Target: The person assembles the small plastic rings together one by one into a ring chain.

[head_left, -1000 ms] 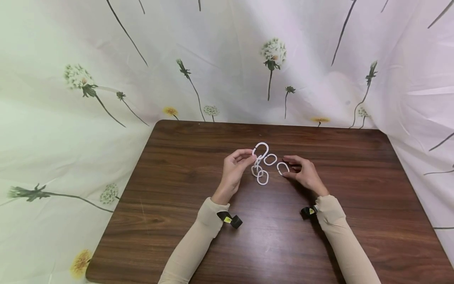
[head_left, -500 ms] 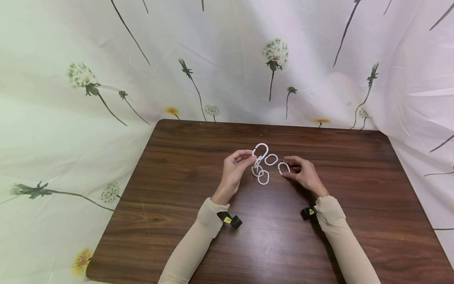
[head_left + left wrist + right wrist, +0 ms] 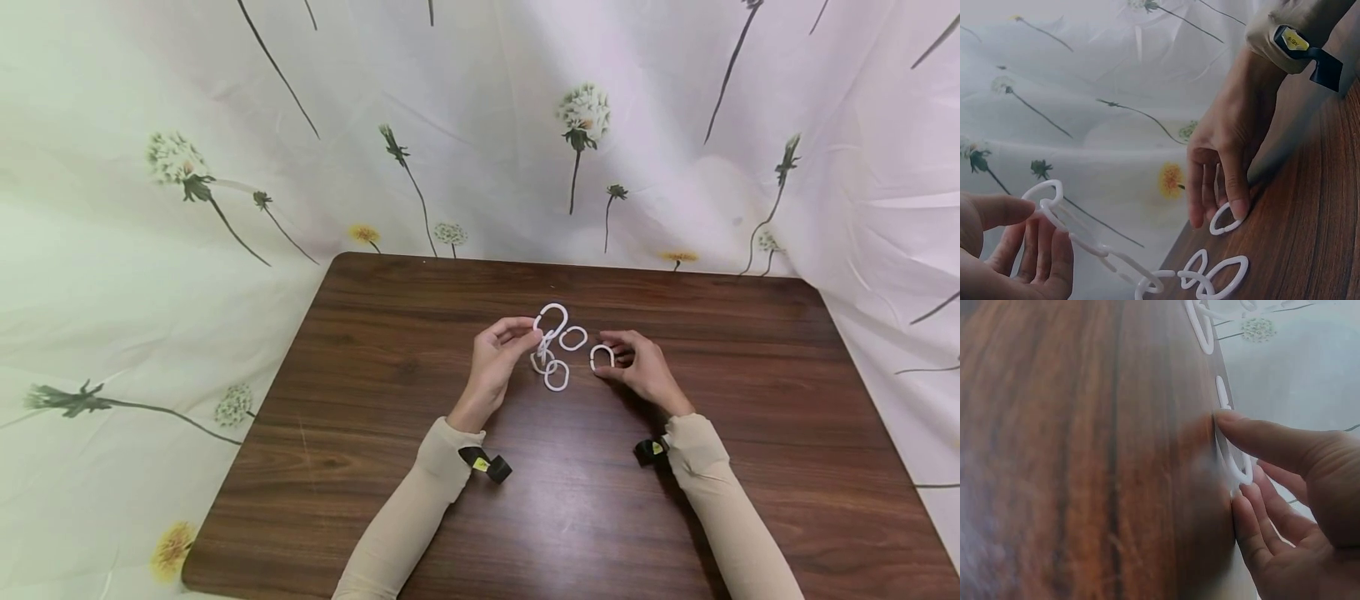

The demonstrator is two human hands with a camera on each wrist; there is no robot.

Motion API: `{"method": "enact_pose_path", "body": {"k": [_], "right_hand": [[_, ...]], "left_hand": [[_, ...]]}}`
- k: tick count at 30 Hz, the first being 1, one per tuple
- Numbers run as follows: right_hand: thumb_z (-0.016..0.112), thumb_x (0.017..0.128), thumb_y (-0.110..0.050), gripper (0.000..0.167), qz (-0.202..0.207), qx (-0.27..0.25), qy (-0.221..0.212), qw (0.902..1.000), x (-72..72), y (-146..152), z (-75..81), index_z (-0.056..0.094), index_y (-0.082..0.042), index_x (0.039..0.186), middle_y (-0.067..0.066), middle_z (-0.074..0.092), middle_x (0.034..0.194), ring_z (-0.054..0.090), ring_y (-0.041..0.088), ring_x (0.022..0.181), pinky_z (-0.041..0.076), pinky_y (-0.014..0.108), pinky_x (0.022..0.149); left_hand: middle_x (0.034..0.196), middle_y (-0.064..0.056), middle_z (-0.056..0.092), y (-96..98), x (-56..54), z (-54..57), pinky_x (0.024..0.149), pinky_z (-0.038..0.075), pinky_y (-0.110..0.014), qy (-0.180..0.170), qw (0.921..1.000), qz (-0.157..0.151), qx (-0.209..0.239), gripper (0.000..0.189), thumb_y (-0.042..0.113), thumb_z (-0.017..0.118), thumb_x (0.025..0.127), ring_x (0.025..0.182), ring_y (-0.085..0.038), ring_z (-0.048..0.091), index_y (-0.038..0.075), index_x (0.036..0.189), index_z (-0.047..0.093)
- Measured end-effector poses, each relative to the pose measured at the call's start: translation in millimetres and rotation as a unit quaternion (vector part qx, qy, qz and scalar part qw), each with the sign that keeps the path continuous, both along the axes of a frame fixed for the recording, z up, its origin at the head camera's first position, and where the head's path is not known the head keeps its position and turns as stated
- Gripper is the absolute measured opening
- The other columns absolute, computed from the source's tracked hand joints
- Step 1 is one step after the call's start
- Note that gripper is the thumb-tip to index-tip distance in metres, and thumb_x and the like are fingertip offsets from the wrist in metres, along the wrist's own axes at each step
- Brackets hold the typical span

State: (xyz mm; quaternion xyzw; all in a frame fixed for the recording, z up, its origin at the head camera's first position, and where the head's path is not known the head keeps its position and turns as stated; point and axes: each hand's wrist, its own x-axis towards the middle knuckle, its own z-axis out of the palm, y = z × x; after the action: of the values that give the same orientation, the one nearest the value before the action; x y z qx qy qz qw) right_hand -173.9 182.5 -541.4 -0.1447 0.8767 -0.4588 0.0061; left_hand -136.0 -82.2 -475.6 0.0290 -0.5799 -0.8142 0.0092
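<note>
In the head view, my left hand (image 3: 497, 354) pinches the top link (image 3: 557, 306) of a short chain of white plastic C-shaped links. The chain hangs down, its last link (image 3: 567, 375) low at the table; the left wrist view shows several links (image 3: 1088, 247) joined in a row. To the right, my right hand (image 3: 647, 367) has thumb and fingers around a separate white link (image 3: 592, 360), its thumb at the near edge. Another loose link (image 3: 562, 340) lies between the hands. In the right wrist view, the thumb (image 3: 1254, 431) partly covers the held link (image 3: 1244, 475).
The brown wood-grain table (image 3: 375, 400) has a rounded far corner at the left. Behind it and along the sides hangs a white curtain (image 3: 480, 125) printed with dandelions. Each wrist wears a black camera mount (image 3: 498, 468) over a beige sleeve.
The link at my right hand has turned a little and come nearer the palm. My left hand and its chain stay almost still, while the head view shifts slightly.
</note>
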Motion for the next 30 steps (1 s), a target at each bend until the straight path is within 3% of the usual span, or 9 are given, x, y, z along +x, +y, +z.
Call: {"method": "enact_pose_path", "body": {"k": [5, 13, 23, 30], "right_hand": [[0.093, 0.077, -0.012, 0.051, -0.011, 0.026, -0.001, 0.9996, 0.6, -1.2, 1.2, 0.073, -0.002, 0.123, 0.016, 0.072, 0.1, 0.069, 0.019, 0.084, 0.056, 0.015, 0.073], [0.091, 0.08, -0.013, 0.046, -0.004, 0.026, 0.006, 0.9996, 2.2, -1.6, 4.9, 0.073, -0.004, 0.121, 0.014, 0.075, 0.089, 0.066, 0.004, 0.071, 0.053, 0.014, 0.064], [0.078, 0.093, -0.008, 0.032, -0.008, -0.012, -0.01, 0.9998, 2.2, 6.3, 8.9, 0.07, 0.0, 0.123, 0.02, 0.075, 0.09, 0.069, 0.01, 0.064, 0.058, 0.022, 0.056], [0.072, 0.099, -0.01, 0.031, -0.008, -0.035, -0.008, 0.9993, 2.9, 9.3, 17.7, 0.068, -0.002, 0.129, 0.024, 0.075, 0.097, 0.076, 0.023, 0.07, 0.063, 0.031, 0.058]], "left_hand": [[0.089, 0.005, 0.073, -0.3, -0.7, 0.4, 0.078, 0.061, -0.018, -0.001, 1.0, 0.001, -0.001, 0.025, -0.006, 0.075, 0.088, 0.081, -0.006, 0.068, -0.01, 0.112, 0.07], [0.089, 0.006, 0.074, -2.1, -1.2, 1.2, 0.079, 0.059, -0.017, 0.001, 0.9999, 0.002, -0.01, 0.025, -0.005, 0.076, 0.088, 0.082, -0.006, 0.069, -0.009, 0.112, 0.071], [0.092, 0.005, 0.074, -4.8, -2.5, -0.1, 0.079, 0.057, -0.018, 0.0, 0.9997, 0.006, -0.024, 0.027, -0.003, 0.078, 0.088, 0.081, -0.007, 0.069, -0.008, 0.114, 0.071], [0.094, 0.004, 0.075, -4.7, -3.7, -0.9, 0.078, 0.057, -0.017, 0.004, 0.9996, 0.006, -0.026, 0.027, -0.003, 0.078, 0.088, 0.081, -0.007, 0.069, -0.008, 0.113, 0.072]]}}
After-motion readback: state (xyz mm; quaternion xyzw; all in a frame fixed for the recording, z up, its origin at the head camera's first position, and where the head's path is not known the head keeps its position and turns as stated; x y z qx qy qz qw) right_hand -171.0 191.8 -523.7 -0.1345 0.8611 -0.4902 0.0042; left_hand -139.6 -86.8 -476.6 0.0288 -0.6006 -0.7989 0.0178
